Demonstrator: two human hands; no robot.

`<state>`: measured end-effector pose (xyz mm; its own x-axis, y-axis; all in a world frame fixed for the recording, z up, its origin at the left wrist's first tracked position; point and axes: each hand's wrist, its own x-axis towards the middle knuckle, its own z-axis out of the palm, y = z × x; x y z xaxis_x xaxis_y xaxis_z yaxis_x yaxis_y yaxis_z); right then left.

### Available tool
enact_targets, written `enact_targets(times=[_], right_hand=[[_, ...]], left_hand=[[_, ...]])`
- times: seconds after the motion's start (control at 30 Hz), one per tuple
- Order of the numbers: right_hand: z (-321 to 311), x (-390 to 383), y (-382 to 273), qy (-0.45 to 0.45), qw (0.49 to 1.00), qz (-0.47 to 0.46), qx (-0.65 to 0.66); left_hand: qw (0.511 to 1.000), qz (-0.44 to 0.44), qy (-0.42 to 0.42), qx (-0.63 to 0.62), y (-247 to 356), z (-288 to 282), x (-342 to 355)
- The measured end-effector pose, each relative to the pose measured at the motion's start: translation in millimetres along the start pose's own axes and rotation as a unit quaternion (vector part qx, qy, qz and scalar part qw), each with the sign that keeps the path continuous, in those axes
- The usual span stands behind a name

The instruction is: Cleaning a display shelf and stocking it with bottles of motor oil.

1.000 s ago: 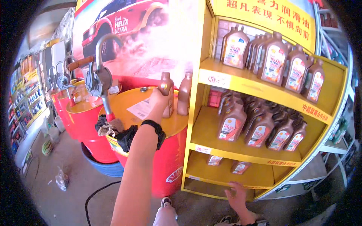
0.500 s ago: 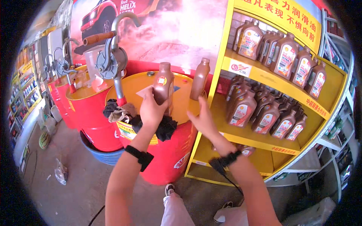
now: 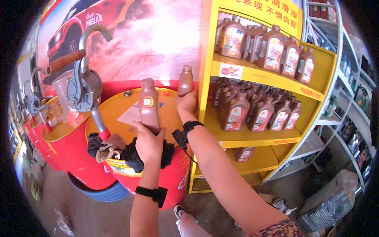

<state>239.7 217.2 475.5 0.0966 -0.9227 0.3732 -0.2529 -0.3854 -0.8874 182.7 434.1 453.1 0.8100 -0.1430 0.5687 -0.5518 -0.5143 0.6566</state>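
A brown oil bottle [image 3: 149, 103] with a small round red-and-yellow sticker is upright over the drum's yellow top, its lower part in the grip of my left hand [image 3: 150, 144]. My right hand [image 3: 185, 103] is closed on the lower part of a second brown oil bottle [image 3: 185, 82], at the back right of the drum beside the shelf. Its fingers are partly hidden behind the hand. Beneath both bottles stands the red drum [image 3: 114, 106] with a yellow lid. On the lid lies a sheet of paper [image 3: 129, 114], partly behind the first bottle.
A grey hand-crank pump [image 3: 85, 85] rises from the drum's left side. Dark rags [image 3: 132, 154] lie on its near rim. To the right, a yellow shelf [image 3: 256, 140] holds several labelled brown bottles [image 3: 239, 112]. A plastic-wrapped box [image 3: 329, 197] sits on the floor at right.
My view has swung to the right. The right hand, open beside the second bottle before, has reached forward and closed on it. My left hand still holds the first bottle.
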Motion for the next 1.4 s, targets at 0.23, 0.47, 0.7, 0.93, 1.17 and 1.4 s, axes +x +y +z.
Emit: enact_targets(times=[0.23, 0.47, 0.7, 0.93, 1.17, 1.4], right_hand=[[-38.0, -51.9, 4.8, -0.058, 0.985, -0.157, 0.045], [-127.5, -124.3, -2.1, -0.056, 0.934, -0.226, 0.270], [-286.3, -164.3, 80.1, -0.031, 0.932, -0.111, 0.345], [-375.5, -188.7, 191.2, -0.067, 0.957, 0.068, 0.272], [-418.0, -193.2, 266.3, -0.018, 0.946, 0.189, 0.265], [-431.3, -188.1, 349.9, 0.093, 0.921, 0.270, 0.263]], left_hand=[[1.000, -0.003, 0.002, -0.023, -11.1, 7.6, 6.5], [0.962, 0.072, 0.049, -0.260, -42.8, -4.1, 25.9], [0.889, 0.072, -0.098, -0.441, 0.3, -56.4, 2.6], [0.793, -0.011, -0.310, -0.524, 33.2, -64.0, -80.5], [0.728, -0.159, -0.436, -0.505, 28.4, 18.8, -182.6], [0.673, -0.293, -0.496, -0.464, 37.1, 112.9, -267.7]])
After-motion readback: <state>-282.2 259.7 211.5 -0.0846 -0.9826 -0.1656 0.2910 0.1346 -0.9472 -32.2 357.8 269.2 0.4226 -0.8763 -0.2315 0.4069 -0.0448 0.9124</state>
